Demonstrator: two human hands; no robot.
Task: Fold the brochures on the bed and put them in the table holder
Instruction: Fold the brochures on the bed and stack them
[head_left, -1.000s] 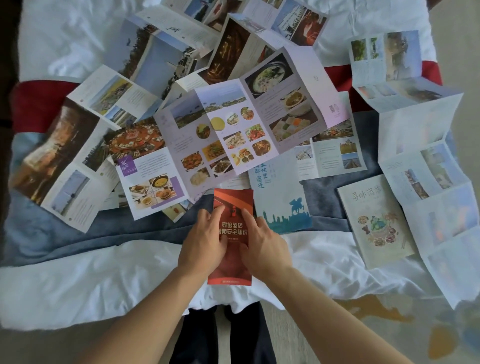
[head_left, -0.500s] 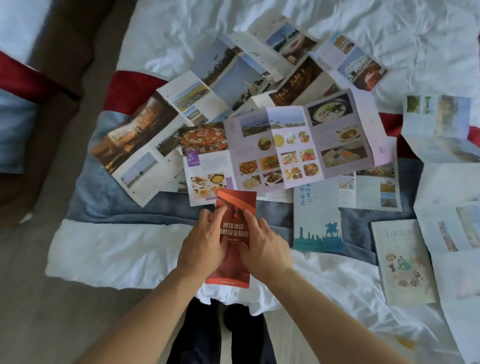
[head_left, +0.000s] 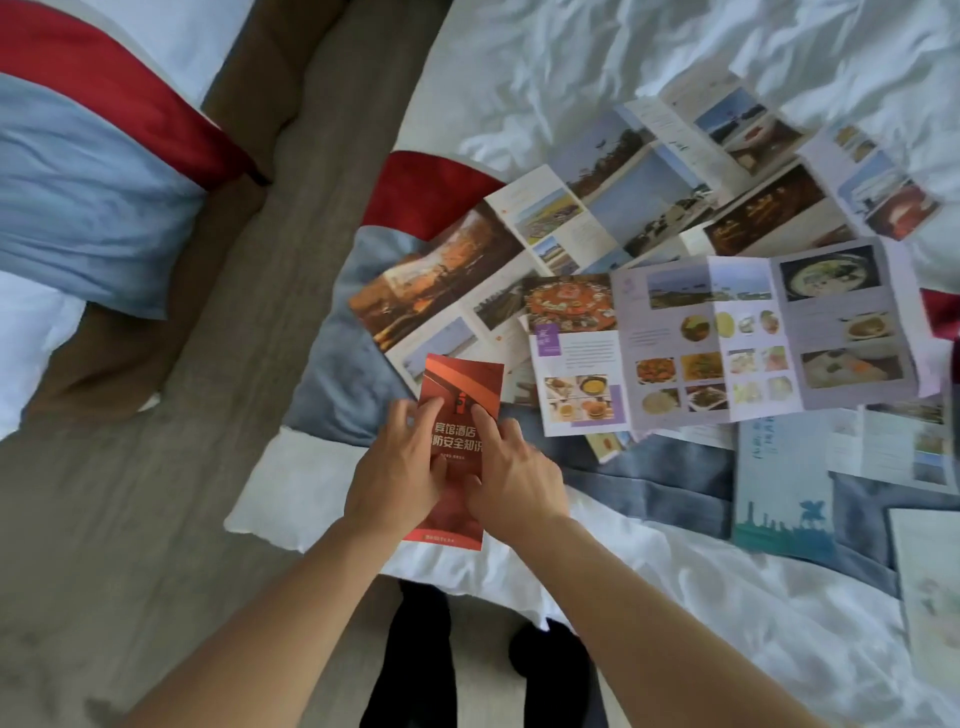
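Both hands hold one folded red brochure (head_left: 460, 447) at the centre of the frame, at the near edge of the bed (head_left: 597, 67). The left hand (head_left: 397, 478) grips its left edge with the thumb laid on the cover; the right hand (head_left: 514, 486) grips the right edge, forefinger stretched up across the printed title. To the right, an unfolded food brochure (head_left: 727, 343) lies spread open over other open leaflets. A folded teal brochure (head_left: 782, 493) rests at lower right on the grey-blue bed runner (head_left: 649, 478). A second bed (head_left: 78, 208) fills the upper left.
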